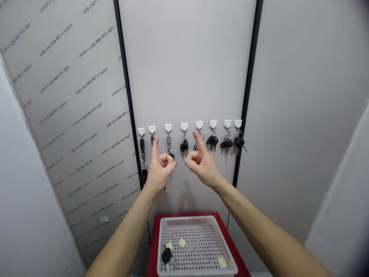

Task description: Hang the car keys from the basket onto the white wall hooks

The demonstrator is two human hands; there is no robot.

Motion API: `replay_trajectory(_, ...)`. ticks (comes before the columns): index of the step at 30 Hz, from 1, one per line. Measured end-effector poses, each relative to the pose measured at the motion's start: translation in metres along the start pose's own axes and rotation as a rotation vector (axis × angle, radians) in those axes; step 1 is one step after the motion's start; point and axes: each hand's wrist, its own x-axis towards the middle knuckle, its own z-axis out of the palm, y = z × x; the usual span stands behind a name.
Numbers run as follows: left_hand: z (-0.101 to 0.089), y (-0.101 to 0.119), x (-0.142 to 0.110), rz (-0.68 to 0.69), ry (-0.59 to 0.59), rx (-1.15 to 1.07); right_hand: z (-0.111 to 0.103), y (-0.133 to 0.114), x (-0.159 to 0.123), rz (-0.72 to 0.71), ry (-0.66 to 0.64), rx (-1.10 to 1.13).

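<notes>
My left hand (160, 169) is raised in front of the wall, with one finger pointing up and the others curled in against the thumb. Mirroring it, my right hand (203, 165) also points one finger upward while the rest are bent in. No object shows in either hand, and a small gap lies between them. Behind them, key sets hang from a row of white hooks (184, 127). Nearest the left hand is a key on a metal clip (168, 143), partly covered. Black keys (184, 145) hang between the hands; others (212, 141) are right of the right hand.
Below the hands, a white perforated basket (188, 271) rests on a red surface (152, 250). In it lie a black-headed key (166, 255) and yellow paper pieces (182, 242). Black strips (124, 61) edge the middle panel. A printed panel (72, 96) stands at left.
</notes>
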Motion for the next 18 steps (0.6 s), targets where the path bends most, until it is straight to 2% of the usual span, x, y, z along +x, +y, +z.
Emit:
replay_trajectory(2,0.001,0.017,0.007,0.080,0.000,-0.020,0.001,-0.016,0.010,-0.070,0.074,0.040)
replay_trajectory(4,0.002,0.022,0.009,0.107,-0.011,-0.027,0.003,-0.019,0.012,-0.081,0.086,0.065)
replay_trajectory(10,0.008,0.020,0.008,0.127,-0.016,-0.023,0.008,-0.011,0.008,-0.049,0.048,0.077)
replay_trajectory(13,0.010,0.023,0.007,0.094,-0.002,-0.008,0.008,-0.012,0.009,-0.048,0.038,0.085)
replay_trajectory(16,0.004,0.016,0.008,0.048,0.012,0.032,0.010,-0.006,0.009,-0.037,0.033,0.076)
replay_trajectory(18,-0.007,0.003,0.010,0.033,0.064,0.097,0.012,0.004,0.009,-0.013,0.036,0.047)
